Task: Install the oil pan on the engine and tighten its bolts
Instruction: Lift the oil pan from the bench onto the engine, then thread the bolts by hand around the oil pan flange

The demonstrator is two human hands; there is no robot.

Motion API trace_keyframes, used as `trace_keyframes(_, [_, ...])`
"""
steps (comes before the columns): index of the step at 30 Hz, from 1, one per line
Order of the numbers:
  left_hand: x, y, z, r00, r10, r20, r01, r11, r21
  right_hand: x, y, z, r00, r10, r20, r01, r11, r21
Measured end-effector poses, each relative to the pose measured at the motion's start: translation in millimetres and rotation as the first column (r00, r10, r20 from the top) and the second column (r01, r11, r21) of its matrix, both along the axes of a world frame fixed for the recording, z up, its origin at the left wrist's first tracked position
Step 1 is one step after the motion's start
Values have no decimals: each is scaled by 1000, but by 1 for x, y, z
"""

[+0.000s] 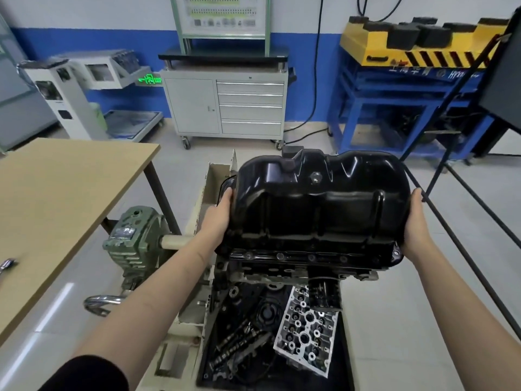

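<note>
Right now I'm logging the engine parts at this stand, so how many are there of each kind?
Oil pan, held by the left hand and the right hand: 1
Engine block under it: 1
Cylinder head in the tray: 1
Camshaft in the tray: 1
Total: 4

"HY" (partly hidden), blue rack (394, 77)
</note>
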State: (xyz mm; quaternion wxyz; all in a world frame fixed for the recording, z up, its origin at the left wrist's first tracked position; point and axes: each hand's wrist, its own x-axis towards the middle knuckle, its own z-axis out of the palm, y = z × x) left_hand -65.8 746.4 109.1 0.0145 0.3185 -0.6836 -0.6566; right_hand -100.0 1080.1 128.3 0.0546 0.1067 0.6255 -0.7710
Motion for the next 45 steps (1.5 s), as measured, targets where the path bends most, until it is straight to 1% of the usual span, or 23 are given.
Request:
trace_keyframes(4, [1, -3, -5, 1000, 4, -22, -4, 1000, 13, 2, 1, -1, 1000, 21, -8, -21, 999, -27])
trace_keyframes(10, [5, -2, -9, 995, 33, -97, -35, 999, -18, 13, -3, 0, 1000, 28, -7, -28, 999, -38])
trace_keyframes(13, [6, 0, -10, 991, 72, -112, -80, 995, -66, 18, -6, -5, 998, -46, -45, 44, 998, -52])
trace_keyframes(15, [7, 2, -10, 989, 95, -112, -107, 989, -105, 21, -6, -13, 983, -148, -106, 151, 988, 28])
trace_keyframes(17, [7, 3, -9, 987, 113, -113, -128, 982, -137, 27, -6, -22, 948, -229, -220, 264, 954, 145])
trace_keyframes(19, [8, 3, -10, 984, 126, -125, -144, 979, -146, 34, -8, -32, 912, -241, -331, 317, 927, 200])
trace_keyframes(22, [10, 4, -12, 978, 135, -157, -158, 977, -144, 40, -12, -42, 892, -206, -403, 312, 925, 218])
trace_keyframes(24, [11, 5, -12, 970, 157, -187, -181, 976, -119, 41, -14, -44, 889, -205, -409, 313, 925, 217])
trace_keyframes(27, [11, 3, -11, 950, 204, -236, -219, 975, -42, 41, -16, -45, 889, -227, -398, 331, 919, 216])
trace_keyframes(33, [12, -1, -9, 947, 195, -257, -211, 977, -36, 40, -18, -43, 902, -244, -357, 347, 902, 259])
trace_keyframes(36, [13, -2, -9, 952, 166, -257, -178, 984, -25, 42, -21, -36, 897, -268, -351, 374, 885, 278])
trace_keyframes(38, [13, -6, -7, 945, 159, -285, -173, 985, -23, 46, -24, -26, 860, -345, -374, 457, 849, 267])
trace_keyframes(40, [15, -17, -2, 935, 161, -315, -195, 978, -77, 50, -31, -8, 784, -435, -442, 562, 800, 209])
trace_keyframes(41, [16, -26, 1, 929, 175, -327, -215, 973, -90, 52, -39, 6, 736, -450, -505, 597, 783, 172])
trace_keyframes(43, [20, -49, 11, 910, 225, -348, -261, 963, -61, 58, -64, 38, 622, -399, -674, 618, 779, 109])
trace_keyframes(45, [26, -75, 24, 887, 276, -370, -296, 955, 5, 64, -101, 69, 499, -290, -816, 577, 814, 63])
